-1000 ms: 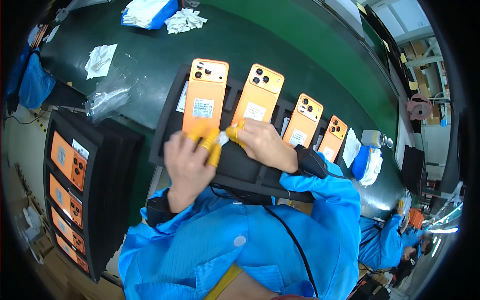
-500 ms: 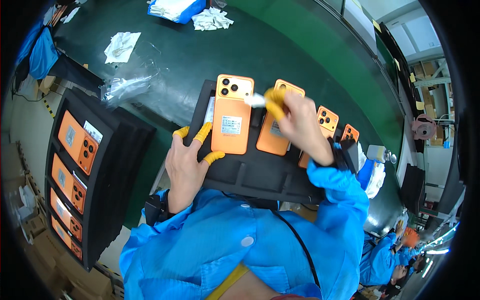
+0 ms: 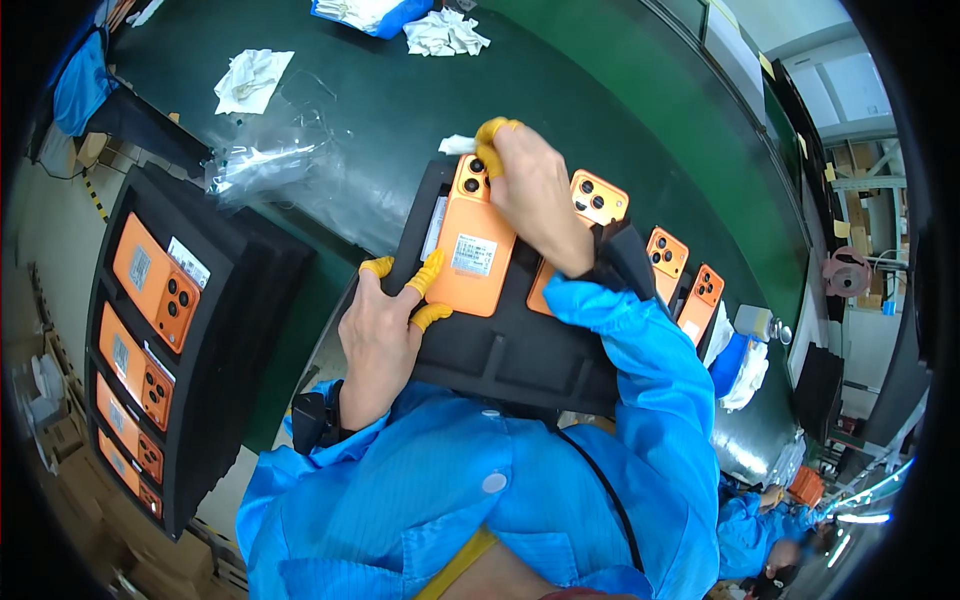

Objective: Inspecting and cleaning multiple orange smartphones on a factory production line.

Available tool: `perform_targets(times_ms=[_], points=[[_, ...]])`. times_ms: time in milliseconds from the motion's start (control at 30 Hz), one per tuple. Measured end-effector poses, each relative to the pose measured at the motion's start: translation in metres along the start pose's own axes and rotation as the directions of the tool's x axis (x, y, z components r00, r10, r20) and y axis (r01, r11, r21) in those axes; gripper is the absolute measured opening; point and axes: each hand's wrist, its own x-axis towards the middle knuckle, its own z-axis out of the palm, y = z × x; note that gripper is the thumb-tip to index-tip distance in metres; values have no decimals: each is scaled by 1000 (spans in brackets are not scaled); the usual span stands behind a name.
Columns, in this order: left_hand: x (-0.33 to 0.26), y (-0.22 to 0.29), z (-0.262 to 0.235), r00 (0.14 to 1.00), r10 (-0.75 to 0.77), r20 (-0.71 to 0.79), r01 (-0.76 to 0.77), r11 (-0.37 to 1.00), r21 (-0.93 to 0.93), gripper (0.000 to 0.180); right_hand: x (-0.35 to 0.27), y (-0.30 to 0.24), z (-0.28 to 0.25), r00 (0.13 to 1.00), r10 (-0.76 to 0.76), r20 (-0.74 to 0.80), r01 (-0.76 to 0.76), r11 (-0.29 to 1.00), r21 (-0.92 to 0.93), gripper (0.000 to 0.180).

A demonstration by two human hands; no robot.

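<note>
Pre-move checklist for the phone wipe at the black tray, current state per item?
1. Left hand steadies the orange phone at its lower edge: ok.
2. Right hand presses a white cloth at the phone's camera end: ok.
3. Phone lies back-up in the black tray, label showing: ok.
4. Yellow finger cots on the fingertips touching the phone: ok.
5. Camera lenses clean: cannot tell, the right hand partly covers them.
6. Neighbouring orange phones seated in their slots: ok for those visible; one is partly hidden by the right forearm.

Head-worn fisheye, close, downward over workbench [image 3: 620, 110]
</note>
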Motion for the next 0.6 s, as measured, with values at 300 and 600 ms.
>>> perform_targets(times_ms=[300, 600], points=[[0, 0, 0, 1000, -1, -7, 1, 1000, -11, 45, 2, -3, 4, 998, -24, -60, 24, 1000, -1, 16], [-2, 0, 2, 999, 8, -33, -9, 1000, -19, 47, 1, -7, 6, 996, -46, -73, 44, 999, -25, 17]])
